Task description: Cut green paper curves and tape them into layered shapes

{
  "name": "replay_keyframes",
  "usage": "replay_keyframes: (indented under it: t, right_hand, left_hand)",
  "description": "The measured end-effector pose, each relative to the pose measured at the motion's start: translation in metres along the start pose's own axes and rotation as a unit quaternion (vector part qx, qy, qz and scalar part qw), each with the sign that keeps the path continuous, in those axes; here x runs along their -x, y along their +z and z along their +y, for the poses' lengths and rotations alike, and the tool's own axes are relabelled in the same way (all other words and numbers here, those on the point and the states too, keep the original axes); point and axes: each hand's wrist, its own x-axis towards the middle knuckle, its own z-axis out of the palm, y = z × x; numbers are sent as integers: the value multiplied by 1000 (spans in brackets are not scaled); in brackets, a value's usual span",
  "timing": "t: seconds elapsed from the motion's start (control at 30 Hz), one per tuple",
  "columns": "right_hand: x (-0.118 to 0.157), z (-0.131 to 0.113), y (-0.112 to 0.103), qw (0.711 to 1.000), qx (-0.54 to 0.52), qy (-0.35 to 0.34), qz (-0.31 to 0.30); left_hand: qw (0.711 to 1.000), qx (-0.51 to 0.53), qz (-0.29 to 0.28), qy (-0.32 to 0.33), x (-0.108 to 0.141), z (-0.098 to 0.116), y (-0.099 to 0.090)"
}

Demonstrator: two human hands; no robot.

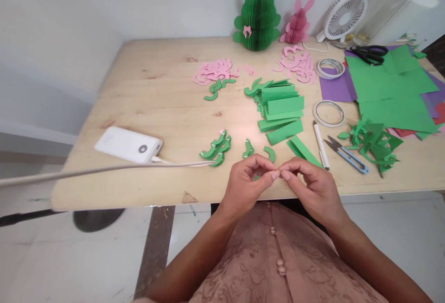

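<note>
My left hand (pixel 248 178) and my right hand (pixel 309 185) meet at the front edge of the table, thumbs and forefingers pinched together. Whatever lies between the fingertips is too small to make out. Just beyond them rest a curved green paper piece (pixel 270 154) and a small green piece with white strips (pixel 248 148). Left of these is a cluster of curved green pieces (pixel 217 149) with white strips. Folded green paper strips (pixel 283 108) are stacked farther back, and one folded strip (pixel 304 151) lies just behind my right hand.
A white power bank (pixel 127 144) with a cable sits left. White pen (pixel 320 143), blue snips (pixel 347 155), tape rolls (pixel 329 113), green scraps (pixel 377 143) and green sheets (pixel 389 90) lie right. Pink cutouts (pixel 215 70), a green paper rabbit (pixel 259 20) and a fan (pixel 344 18) are behind.
</note>
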Motion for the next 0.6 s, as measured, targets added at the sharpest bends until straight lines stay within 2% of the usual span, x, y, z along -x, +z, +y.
replay_keyframes:
  t: [0.27, 0.6]
  right_hand:
    - [1, 0, -1, 999, -13, 17, -24]
    - [2, -1, 1, 1000, -12, 21, -17]
  left_hand:
    - [999, 23, -41, -3, 0, -2, -3]
    - [994, 59, -83, -33, 1, -2, -8]
